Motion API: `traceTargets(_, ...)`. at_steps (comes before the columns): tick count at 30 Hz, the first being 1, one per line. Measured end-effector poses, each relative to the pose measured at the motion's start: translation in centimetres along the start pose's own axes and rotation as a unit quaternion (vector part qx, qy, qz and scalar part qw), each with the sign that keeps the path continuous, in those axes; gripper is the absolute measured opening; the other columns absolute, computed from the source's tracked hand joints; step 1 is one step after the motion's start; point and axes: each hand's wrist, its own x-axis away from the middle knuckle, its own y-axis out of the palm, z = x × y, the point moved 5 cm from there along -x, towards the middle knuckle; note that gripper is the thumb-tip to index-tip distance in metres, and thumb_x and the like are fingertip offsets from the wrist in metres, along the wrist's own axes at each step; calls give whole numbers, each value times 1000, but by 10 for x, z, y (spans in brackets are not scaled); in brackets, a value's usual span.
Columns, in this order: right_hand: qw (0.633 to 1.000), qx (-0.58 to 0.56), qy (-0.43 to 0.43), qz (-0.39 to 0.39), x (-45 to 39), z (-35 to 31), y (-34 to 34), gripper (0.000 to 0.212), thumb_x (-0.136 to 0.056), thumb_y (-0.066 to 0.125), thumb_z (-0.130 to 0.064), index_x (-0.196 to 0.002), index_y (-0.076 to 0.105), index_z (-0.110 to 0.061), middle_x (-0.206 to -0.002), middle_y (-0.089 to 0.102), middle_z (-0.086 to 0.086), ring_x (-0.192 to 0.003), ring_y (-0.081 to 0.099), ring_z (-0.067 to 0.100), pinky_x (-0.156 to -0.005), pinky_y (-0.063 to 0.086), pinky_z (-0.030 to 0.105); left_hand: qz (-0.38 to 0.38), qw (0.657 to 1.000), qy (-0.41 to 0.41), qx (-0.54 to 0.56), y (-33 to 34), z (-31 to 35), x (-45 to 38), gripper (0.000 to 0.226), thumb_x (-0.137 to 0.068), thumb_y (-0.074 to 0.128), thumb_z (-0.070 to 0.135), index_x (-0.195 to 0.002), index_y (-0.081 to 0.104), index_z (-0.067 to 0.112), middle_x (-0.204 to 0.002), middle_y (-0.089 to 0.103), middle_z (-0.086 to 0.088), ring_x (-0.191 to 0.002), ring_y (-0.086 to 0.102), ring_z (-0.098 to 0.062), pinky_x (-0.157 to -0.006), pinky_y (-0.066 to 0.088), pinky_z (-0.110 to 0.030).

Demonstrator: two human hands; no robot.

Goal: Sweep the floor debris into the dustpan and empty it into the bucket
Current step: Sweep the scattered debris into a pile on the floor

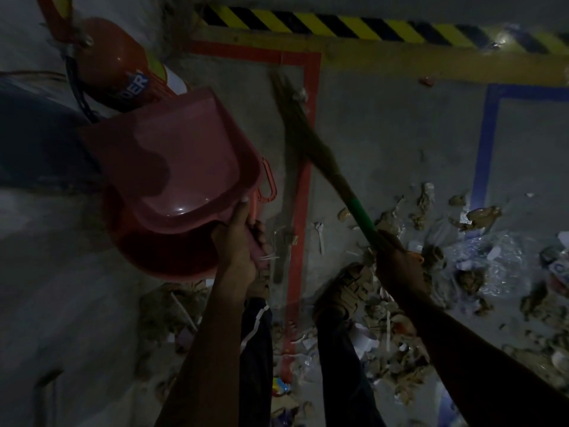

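Note:
My left hand grips the handle of a pink dustpan, held up off the floor with its tray facing me and no debris visible in it. My right hand grips a broom by its green-wrapped handle, and the brown bristles point up and left over the grey floor. Debris of brown scraps, paper and clear plastic lies scattered across the floor to the right and around my feet. No bucket can be made out with certainty.
A red fire extinguisher lies at the upper left beside a dark blue shape. Red tape, blue tape and a yellow-black hazard stripe mark the floor. My shoe stands among the scraps.

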Motion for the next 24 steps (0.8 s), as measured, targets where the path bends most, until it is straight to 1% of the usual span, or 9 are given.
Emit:
traceTargets(4, 999, -1, -35, 22, -2, -4, -8, 56, -95, 52, -6, -148, 44, -22, -148, 46, 5, -79, 65, 26, -49, 49, 32, -4, 1000, -11, -8, 6, -7, -1, 44, -89, 72, 36, -61, 46, 14, -53, 53, -4, -35, 42, -12, -39, 36, -17)
traceTargets(7, 998, -9, -44, 38, -9, -13, -8, 53, -96, 53, -7, -148, 46, -17, -149, 45, 8, -90, 65, 29, -57, 48, 31, -2, 1000, -11, -16, 9, -12, -3, 43, -90, 72, 35, -61, 46, 14, -55, 53, -5, -35, 41, -11, -39, 35, -17)
traceTargets(9, 997, -31, -59, 45, -14, -20, -4, 53, -95, 53, -6, -147, 46, -14, -148, 45, 10, -95, 64, 33, -63, 51, 33, 0, 1000, -12, -21, 9, -16, -6, 43, -90, 72, 36, -61, 46, 15, -55, 54, -4, -34, 41, -11, -41, 35, -19)
traceTargets(11, 996, -44, -65, 45, -22, -26, 2, 54, -95, 54, -7, -147, 45, -16, -147, 45, 9, -101, 63, 36, -69, 56, 42, 0, 1000, -15, -25, 10, -19, -10, 44, -89, 72, 38, -60, 47, 16, -54, 55, -4, -34, 41, -11, -43, 34, -20)
traceTargets(13, 996, -51, -63, 39, -31, -34, 10, 54, -95, 54, -8, -148, 45, -17, -149, 44, 8, -106, 62, 37, -74, 57, 48, 4, 1000, -12, -28, 11, -20, -14, 44, -89, 72, 37, -59, 47, 16, -53, 54, -4, -33, 41, -11, -42, 34, -20)
traceTargets(16, 993, -70, -82, 44, -43, -57, 16, 53, -95, 54, -7, -146, 45, -17, -147, 45, 7, -101, 63, 38, -71, 58, 51, 2, 1000, -5, -28, 14, -18, -18, 43, -89, 71, 35, -61, 47, 15, -56, 54, -4, -34, 42, -10, -39, 34, -18)
traceTargets(20, 989, -94, -100, 60, -56, -88, 13, 51, -96, 53, -4, -145, 46, -14, -146, 46, 6, -100, 63, 34, -69, 57, 45, -14, 1000, 0, -15, 24, -8, -20, 43, -90, 71, 33, -60, 46, 14, -48, 54, 0, -33, 43, -9, -38, 35, -16)
traceTargets(23, 987, -97, -105, 67, -69, -105, 12, 49, -95, 53, -4, -144, 49, -11, -144, 48, 9, -95, 63, 38, -63, 54, 43, -30, 1000, 5, 4, 33, 1, -25, 42, -92, 70, 31, -60, 46, 15, -44, 50, 5, -35, 44, -7, -38, 35, -16)
traceTargets(24, 988, -96, -100, 62, -76, -110, 12, 49, -95, 53, -5, -143, 49, -11, -144, 48, 9, -95, 63, 38, -64, 54, 43, -33, 999, 3, 4, 35, 4, -27, 42, -92, 70, 31, -60, 46, 15, -44, 51, 5, -35, 44, -8, -38, 35, -16)
